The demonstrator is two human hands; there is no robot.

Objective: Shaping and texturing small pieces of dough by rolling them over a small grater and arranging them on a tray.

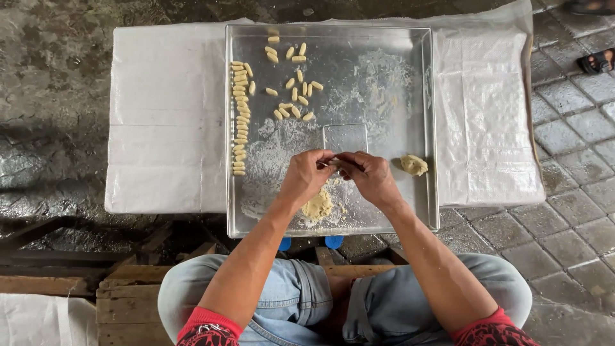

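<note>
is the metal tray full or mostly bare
Mostly bare: the metal tray holds only small dough pieces at its far left.

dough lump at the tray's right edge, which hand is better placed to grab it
Probably the right hand: the dough lump lies just beside it, while the left hand sits farther off on its other side.

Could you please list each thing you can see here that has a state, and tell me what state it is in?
Left hand: pinching a small dough bit.
Right hand: pinching the same bit.
Tray: flat, dusted with flour.
Dough pieces: shaped; some lined up, some scattered.
Dough lump: unshaped, on the tray.
Second lump: crumbly, under the hands.
</note>
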